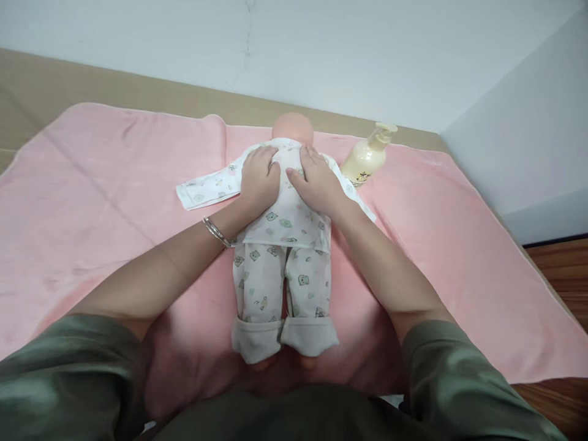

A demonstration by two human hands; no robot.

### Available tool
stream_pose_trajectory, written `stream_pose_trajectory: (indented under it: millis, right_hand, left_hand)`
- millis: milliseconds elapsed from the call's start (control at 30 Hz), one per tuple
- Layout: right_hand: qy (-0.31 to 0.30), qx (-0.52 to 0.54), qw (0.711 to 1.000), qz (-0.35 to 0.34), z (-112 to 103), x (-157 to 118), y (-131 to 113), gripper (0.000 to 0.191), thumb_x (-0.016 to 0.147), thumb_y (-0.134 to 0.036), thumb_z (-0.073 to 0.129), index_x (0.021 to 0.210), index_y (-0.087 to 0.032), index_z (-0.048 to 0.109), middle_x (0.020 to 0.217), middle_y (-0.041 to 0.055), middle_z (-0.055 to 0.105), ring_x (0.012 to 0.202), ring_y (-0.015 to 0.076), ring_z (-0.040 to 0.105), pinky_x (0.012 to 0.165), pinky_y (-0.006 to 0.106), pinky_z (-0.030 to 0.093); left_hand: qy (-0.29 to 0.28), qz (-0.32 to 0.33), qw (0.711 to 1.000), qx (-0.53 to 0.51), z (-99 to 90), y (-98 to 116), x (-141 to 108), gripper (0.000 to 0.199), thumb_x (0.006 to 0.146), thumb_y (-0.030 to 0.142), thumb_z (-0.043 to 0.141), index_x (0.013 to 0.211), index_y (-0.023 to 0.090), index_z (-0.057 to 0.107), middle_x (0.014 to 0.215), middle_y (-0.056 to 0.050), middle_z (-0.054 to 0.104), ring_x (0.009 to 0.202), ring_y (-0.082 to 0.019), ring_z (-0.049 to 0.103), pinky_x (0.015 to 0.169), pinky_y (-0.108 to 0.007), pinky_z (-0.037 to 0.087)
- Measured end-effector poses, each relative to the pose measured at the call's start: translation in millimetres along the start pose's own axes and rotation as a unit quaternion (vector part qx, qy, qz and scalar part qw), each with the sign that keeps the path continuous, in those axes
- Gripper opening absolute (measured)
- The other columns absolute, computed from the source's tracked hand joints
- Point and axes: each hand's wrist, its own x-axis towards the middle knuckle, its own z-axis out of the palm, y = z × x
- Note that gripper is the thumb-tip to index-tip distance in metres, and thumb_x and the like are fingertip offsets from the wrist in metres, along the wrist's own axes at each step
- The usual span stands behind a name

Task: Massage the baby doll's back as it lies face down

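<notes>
A baby doll point(293, 127) lies lengthwise on a pink blanket point(151, 153), its head away from me; no face shows from here. It wears a white printed long-sleeved shirt point(285, 226) and matching trousers point(264, 285) with turned-up cuffs. Its left-side sleeve is stretched out flat. My left hand point(260, 180), with a silver bangle on the wrist, rests flat on the left side of the shirt near the shoulder. On the opposite side my right hand point(321, 185) lies flat on the shirt, thumb spread inward. Neither hand grips anything visible.
A cream pump bottle point(365, 160) stands tilted-looking on the blanket, right of the doll's shoulder. Behind the blanket runs a tan table edge point(151, 89) against a white wall point(138, 37). A brown wooden surface point(563, 269) shows at far right.
</notes>
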Motion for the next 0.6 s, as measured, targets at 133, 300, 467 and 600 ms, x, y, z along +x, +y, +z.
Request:
stream_pose_trajectory:
  millis: [133, 300, 467, 600]
  right_hand:
    - [0.027, -0.118, 0.993, 0.005, -2.1, -27.9, -29.8, 0.065, 0.106, -0.029, 0.029, 0.158, 0.009, 0.029, 0.164, 0.0307, 0.034, 0.157, 0.0392, 0.034, 0.132, 0.050, 0.028]
    - [-0.011, -0.167, 0.983, -0.078, -5.8, -28.2, -42.0, 0.059, 0.103, -0.018, 0.030, 0.156, 0.008, 0.035, 0.162, 0.0305, 0.037, 0.156, 0.0385, 0.036, 0.132, 0.049, 0.028]
    - [0.001, -0.048, 0.999, -0.020, -2.9, 4.3, -21.0, 0.064, 0.104, -0.028, 0.030, 0.159, 0.006, 0.031, 0.168, 0.0231, 0.031, 0.161, 0.0327, 0.027, 0.135, 0.047, 0.024]
    - [-0.003, 0.002, 1.000, 0.005, -1.5, 15.6, -3.4, 0.074, 0.103, -0.038, 0.036, 0.162, 0.003, 0.021, 0.172, 0.0235, 0.018, 0.164, 0.0346, 0.017, 0.135, 0.057, 0.017]
  left_hand:
    - [0.002, 0.002, 1.000, 0.005, 4.8, -3.5, 0.4, 0.052, 0.084, 0.018, 0.040, 0.127, 0.010, 0.068, 0.140, -0.014, 0.067, 0.139, -0.028, 0.055, 0.131, -0.046, 0.035]
    - [-0.008, 0.001, 1.000, 0.010, 5.8, -4.8, 1.6, 0.053, 0.085, 0.019, 0.038, 0.129, 0.010, 0.067, 0.142, -0.015, 0.065, 0.139, -0.028, 0.056, 0.130, -0.047, 0.035]
    - [-0.010, -0.002, 1.000, 0.027, 3.7, -2.5, 0.1, 0.053, 0.086, 0.019, 0.038, 0.131, 0.011, 0.065, 0.145, -0.014, 0.063, 0.142, -0.027, 0.054, 0.131, -0.044, 0.035]
    - [-0.027, 0.043, 0.998, 0.045, -0.4, 3.5, -3.7, 0.052, 0.089, 0.021, 0.038, 0.132, 0.012, 0.065, 0.148, -0.013, 0.061, 0.148, -0.028, 0.048, 0.134, -0.048, 0.029]
